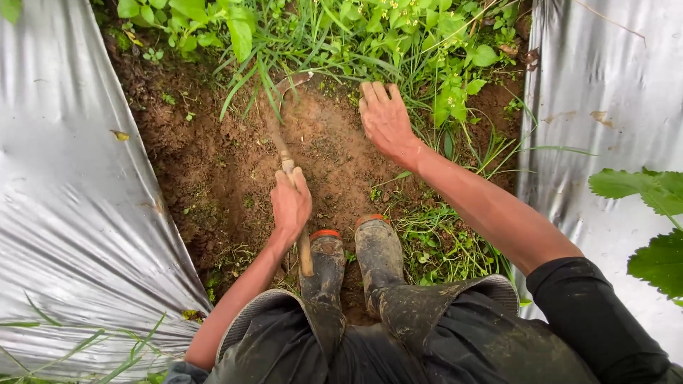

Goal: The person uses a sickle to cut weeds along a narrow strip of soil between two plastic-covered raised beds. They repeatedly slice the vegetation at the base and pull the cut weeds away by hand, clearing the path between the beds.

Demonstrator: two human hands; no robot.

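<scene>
Wooden tool handle (284,160) in left hand (290,205)

1. Packages: none appear in the head view.
2. Labels and signs: none appear.
3. Screens: none appear; the far corners are too blurred to rule out something very small.
</scene>
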